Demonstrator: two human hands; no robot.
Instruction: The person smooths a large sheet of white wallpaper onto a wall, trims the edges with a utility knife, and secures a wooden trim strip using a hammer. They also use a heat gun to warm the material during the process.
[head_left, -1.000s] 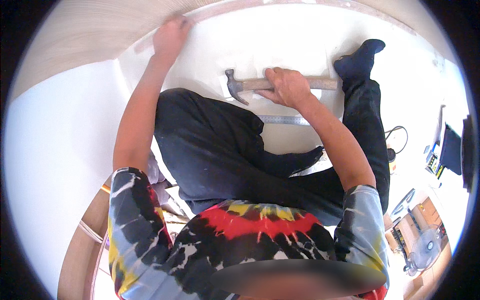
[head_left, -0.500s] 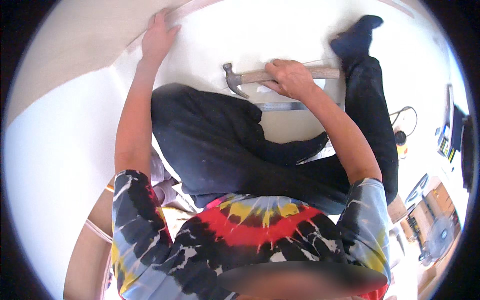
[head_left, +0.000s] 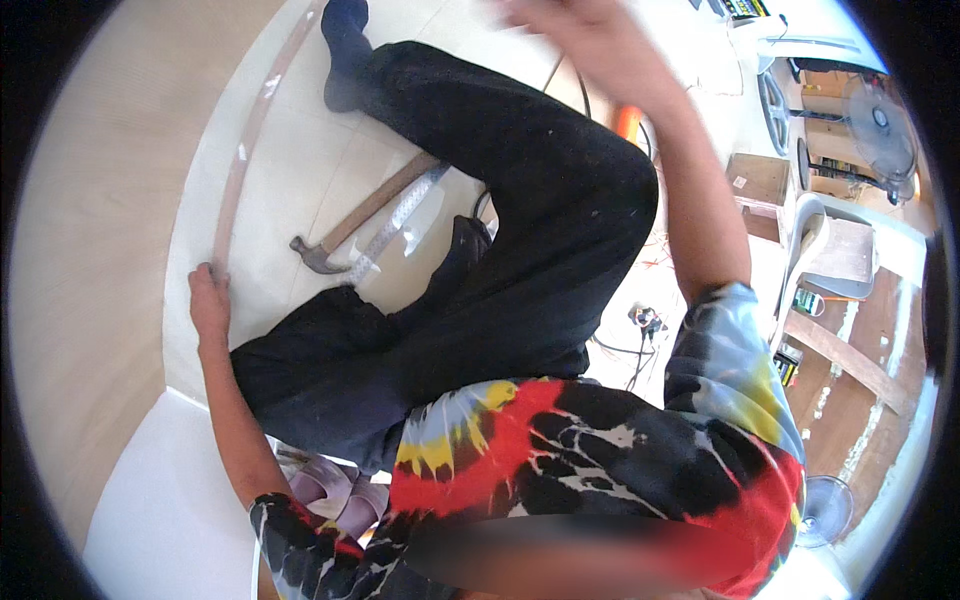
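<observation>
My left hand [head_left: 209, 312] is at the near end of a long brownish strip [head_left: 240, 190] that runs along the foot of the wall. Its fingers are bent and pressed onto the strip. Up at the top edge, my right hand [head_left: 580, 30] is stretched out to the right, smeared by motion and partly cut off; whether it holds anything cannot be seen. A claw hammer [head_left: 375, 203] with a wooden handle lies on the floor between my legs, its handle end hidden by my leg. Beside it lies a shiny metal ruler [head_left: 398, 222].
An orange tool-like object [head_left: 628, 122] with cables sits right of my knee. Further right are a wooden box [head_left: 758, 185], a fan [head_left: 880, 120] and a grey chair [head_left: 805, 245]. A plug with cords [head_left: 647, 320] lies on the floor. The wall [head_left: 90, 260] rises on the left.
My right hand has let go of the hammer, which lies on the floor, and has moved up and right. My view has turned right. My left hand stays on the strip, its fingers more bent.
</observation>
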